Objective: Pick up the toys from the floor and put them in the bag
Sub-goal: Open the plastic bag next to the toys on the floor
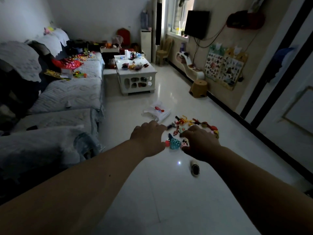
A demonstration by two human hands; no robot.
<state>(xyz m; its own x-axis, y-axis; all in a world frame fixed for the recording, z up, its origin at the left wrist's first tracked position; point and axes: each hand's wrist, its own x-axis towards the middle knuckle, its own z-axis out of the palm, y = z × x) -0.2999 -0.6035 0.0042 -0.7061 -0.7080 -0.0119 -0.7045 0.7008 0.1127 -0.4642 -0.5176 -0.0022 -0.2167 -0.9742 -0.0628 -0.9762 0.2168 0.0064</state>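
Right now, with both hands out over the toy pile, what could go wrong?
The bag lies flat and crumpled on the floor, so toys may miss it unless one hand opens it. The toys are small, crowded and dimly lit; the left hand or right hand could scatter or overlook some.

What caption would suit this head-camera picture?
Left hand and right hand reach over toys scattered on the floor, near a white bag.

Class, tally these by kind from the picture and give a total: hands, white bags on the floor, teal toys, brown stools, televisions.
Hands: 2, left hand and right hand
White bag: 1
Teal toy: 1
Brown stool: 1
Television: 1
Total: 6
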